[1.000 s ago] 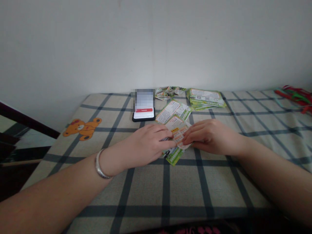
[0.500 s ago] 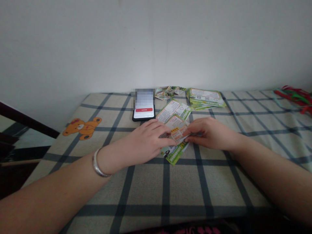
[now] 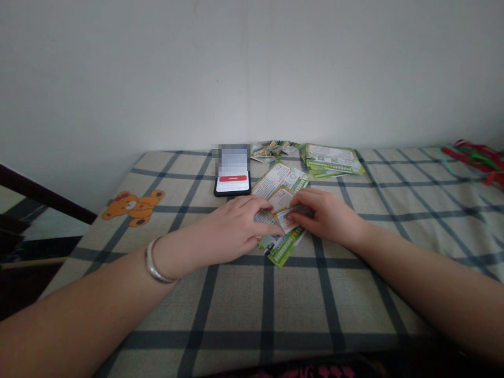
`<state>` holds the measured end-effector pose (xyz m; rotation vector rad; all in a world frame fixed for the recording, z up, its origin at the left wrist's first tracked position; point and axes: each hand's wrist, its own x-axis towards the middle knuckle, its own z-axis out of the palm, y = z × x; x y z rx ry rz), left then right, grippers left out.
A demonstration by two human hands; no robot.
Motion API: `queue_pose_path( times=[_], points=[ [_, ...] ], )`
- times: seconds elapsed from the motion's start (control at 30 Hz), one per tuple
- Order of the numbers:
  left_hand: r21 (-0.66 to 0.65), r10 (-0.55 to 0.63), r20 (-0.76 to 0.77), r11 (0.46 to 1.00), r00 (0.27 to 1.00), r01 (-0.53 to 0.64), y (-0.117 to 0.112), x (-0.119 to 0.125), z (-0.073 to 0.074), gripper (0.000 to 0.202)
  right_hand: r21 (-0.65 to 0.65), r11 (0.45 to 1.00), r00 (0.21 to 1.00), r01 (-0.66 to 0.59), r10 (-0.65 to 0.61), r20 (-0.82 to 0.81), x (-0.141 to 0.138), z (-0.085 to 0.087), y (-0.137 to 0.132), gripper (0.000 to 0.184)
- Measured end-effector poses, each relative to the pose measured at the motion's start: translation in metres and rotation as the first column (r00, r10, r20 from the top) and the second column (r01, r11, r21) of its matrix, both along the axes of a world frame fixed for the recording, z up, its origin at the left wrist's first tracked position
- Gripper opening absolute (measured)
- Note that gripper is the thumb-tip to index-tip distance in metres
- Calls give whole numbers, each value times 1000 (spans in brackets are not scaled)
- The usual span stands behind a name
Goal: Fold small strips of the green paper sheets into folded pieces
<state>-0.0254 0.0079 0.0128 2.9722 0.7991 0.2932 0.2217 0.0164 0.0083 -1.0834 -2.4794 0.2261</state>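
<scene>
Head view: thin paper leaflets (image 3: 286, 248), overlapping, in front and right of the phone (image 3: 234, 186).
Rectangular, green-edged, densely printed, they lie partly under the left hand (image 3: 236, 228), its thumb and fingers parted, and the right hand (image 3: 328, 218), pinching a folded edge. Checked woven cloth (image 3: 236, 304) spreads beneath the phone.

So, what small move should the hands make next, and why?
Probably the right hand should press down the fold of the printed leaflet: it looks bent up in that hand's grip, and the left hand, at its other side, could steady it.
</scene>
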Motion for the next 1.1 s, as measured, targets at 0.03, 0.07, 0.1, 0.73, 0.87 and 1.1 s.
queue_pose_path(
  times=[0.03, 0.07, 0.1, 0.73, 0.87, 1.1],
  points=[
    [-2, -5, 0, 1000, 1000, 5, 0, 0, 0, 43, -1, 1000, 1000, 2, -2, -2, 0, -1, 0, 6],
    [-5, -8, 0, 1000, 1000, 8, 0, 0, 1, 44, -2, 1000, 1000, 5, -5, -2, -1, -1, 1, 7],
    [-9, -7, -1, 1000, 1000, 7, 0, 0, 1, 44, -2, 1000, 1000, 7, -7, -1, -1, -2, 1, 7],
    [-285, 170, 329, 956, 929, -74, -1, 8, -4, 21, 20, 995, 996, 93, -93, 10, -9, -4, 4, 8],
    [-372, 264, 393, 922, 881, -110, -1, 12, -3, 17, 15, 994, 994, 110, -111, 19, -9, -3, 5, 11],
    [-588, 457, 435, 797, 776, -139, 1, 13, -10, 17, 33, 995, 995, 97, -97, 14, -9, -4, 6, 11]
  ],
)
